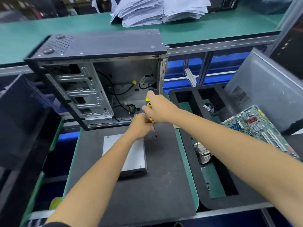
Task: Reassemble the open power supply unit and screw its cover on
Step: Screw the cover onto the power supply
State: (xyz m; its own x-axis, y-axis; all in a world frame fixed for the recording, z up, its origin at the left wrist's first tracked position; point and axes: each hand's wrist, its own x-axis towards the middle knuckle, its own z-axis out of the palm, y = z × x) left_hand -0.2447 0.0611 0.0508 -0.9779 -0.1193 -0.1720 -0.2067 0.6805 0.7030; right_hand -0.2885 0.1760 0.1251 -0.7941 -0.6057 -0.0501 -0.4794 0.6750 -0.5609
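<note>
1. Head view shows the power supply unit (131, 154) lying flat on the dark mat (155, 185) of the counter (186, 161), just in front of the open computer case (98, 82), with its grey cover already resting on top.

2. Right hand (157, 108) is clenched round the yellow handle of a screwdriver (151, 118); the shaft points down and its tip sits close to the mat, just beside the far right corner of the unit, not on it.

3. Left hand (140, 126) reaches across the unit, its forearm hiding much of the cover. Its fingers are curled and meet the lower part of the screwdriver near the handle's base. Whether they pinch a screw, the shaft or nothing I cannot tell, since motion blur smears that spot.

4. My judgement: the step in hand is readying the driver, probably seating a screw on the tip, so the cover fastening is beginning rather than finished. No screw heads can be made out on the cover.

5. Next move, as I judge it, calls for bringing the tip over a screw hole at a cover corner, holding the shaft upright, and steadying the unit so it does not slide on the mat.

6. Off to the right, a foam tray (213, 185) holds a heatsink (202, 154), and a motherboard (259, 126) leans nearby, well apart from the work.
</note>
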